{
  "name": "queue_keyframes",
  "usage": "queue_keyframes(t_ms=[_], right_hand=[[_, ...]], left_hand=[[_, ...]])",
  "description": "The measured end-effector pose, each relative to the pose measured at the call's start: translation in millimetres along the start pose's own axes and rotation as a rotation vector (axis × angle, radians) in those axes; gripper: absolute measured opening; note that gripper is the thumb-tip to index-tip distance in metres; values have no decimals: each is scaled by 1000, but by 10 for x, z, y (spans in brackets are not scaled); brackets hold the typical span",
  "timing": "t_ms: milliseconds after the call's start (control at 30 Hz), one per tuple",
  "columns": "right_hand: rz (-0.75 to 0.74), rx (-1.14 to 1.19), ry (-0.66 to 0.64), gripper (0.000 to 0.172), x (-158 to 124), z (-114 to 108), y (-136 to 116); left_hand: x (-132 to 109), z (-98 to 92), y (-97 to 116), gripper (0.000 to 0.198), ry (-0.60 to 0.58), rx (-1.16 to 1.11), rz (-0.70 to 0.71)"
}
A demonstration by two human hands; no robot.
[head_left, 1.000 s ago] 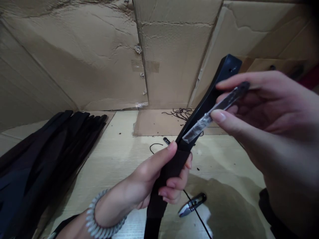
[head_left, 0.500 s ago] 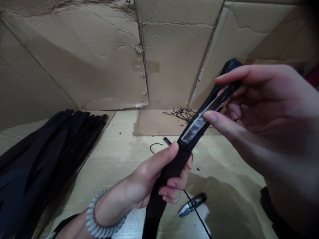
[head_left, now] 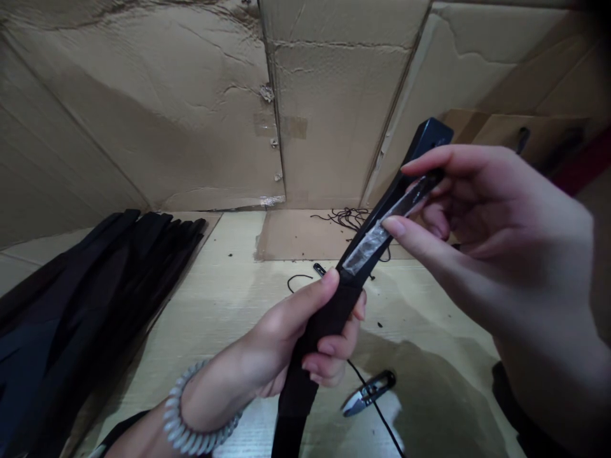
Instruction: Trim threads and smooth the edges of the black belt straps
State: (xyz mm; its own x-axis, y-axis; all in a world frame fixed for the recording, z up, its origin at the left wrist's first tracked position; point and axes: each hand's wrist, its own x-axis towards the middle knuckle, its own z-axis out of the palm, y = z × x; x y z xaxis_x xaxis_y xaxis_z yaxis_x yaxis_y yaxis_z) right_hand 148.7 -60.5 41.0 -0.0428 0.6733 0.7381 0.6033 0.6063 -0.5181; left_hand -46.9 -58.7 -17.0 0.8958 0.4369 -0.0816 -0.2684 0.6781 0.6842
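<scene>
My left hand [head_left: 305, 337] is wrapped round a long black bar [head_left: 424, 140], at a part covered by a dark sleeve or wrap [head_left: 329, 318]. The bar slants from the bottom centre up to the right. Against its upper part lies a narrow dark strip with shiny, wrinkled clear film [head_left: 367, 248]. My right hand [head_left: 487, 222] pinches this strip, thumb on the film and forefinger near the upper end; its other fingers are curled. Below lie thread snips [head_left: 367, 394], with a black cord [head_left: 384, 423] crossing them.
Black flat pieces [head_left: 95, 305] are heaped on the left. Loose black cords [head_left: 346, 219] lie at the back on a cardboard sheet [head_left: 286, 235]. Cardboard panels [head_left: 334, 95] rise behind the pale table [head_left: 229, 292]. A small black-handled tool [head_left: 319, 270] shows partly behind my left hand.
My right hand has shifted slightly left and down, still pinching the strip. The bar's upper end has moved a little left. My left hand keeps its grip, nearly unmoved.
</scene>
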Motion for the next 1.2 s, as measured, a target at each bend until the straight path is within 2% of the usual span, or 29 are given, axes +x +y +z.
queue_keyframes(t_ms=[233, 367, 567, 767, 867, 1033, 1200], right_hand=[[5, 81, 20, 45, 3, 21, -5], [5, 164, 38, 42, 23, 13, -3], [-3, 88, 17, 39, 11, 18, 2], [-17, 48, 3, 41, -44, 55, 27], [16, 95, 13, 39, -42, 42, 17], [46, 172, 106, 41, -23, 5, -2], [16, 158, 82, 41, -45, 21, -8]], left_hand=[[4, -27, 7, 41, -34, -8, -15], [1, -28, 10, 42, -42, -6, -18], [-1, -16, -4, 42, -43, -2, -23], [5, -12, 0, 42, 21, -3, -5], [10, -26, 3, 43, -4, -22, -30], [9, -50, 0, 42, -52, -37, -39], [11, -39, 11, 43, -47, -35, -44]])
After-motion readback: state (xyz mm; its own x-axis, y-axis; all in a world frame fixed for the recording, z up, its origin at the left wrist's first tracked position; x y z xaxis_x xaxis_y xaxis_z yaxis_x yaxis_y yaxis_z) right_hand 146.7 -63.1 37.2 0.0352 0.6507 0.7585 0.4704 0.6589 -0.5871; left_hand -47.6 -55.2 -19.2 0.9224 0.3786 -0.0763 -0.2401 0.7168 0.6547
